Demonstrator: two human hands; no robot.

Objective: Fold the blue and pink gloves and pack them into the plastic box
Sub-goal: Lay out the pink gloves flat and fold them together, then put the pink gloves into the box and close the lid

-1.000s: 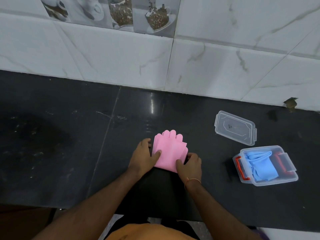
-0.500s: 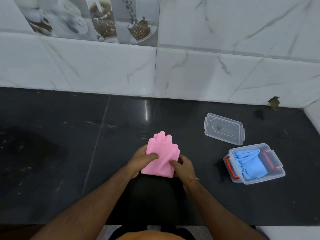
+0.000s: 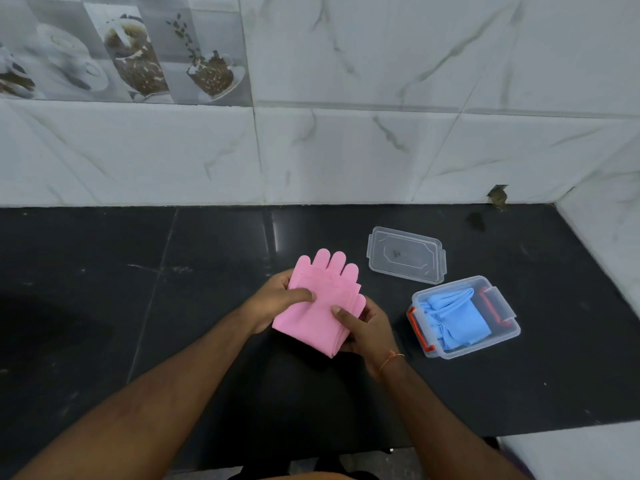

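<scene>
Hands, left [image 3: 277, 303] and right [image 3: 363, 327], pinch the folded pink gloves [image 3: 318, 306] at frame centre, apparently just above the counter [image 3: 138, 306]; blue gloves [image 3: 457, 315] fill the box [image 3: 509, 336], right.

pink gloves [image 3: 320, 306] in the grip, blue gloves [image 3: 457, 317] to its right in a clear box [image 3: 509, 332] with red latches [image 3: 417, 329], black counter [image 3: 173, 306], white marble-veined tiles [image 3: 346, 150].
</scene>
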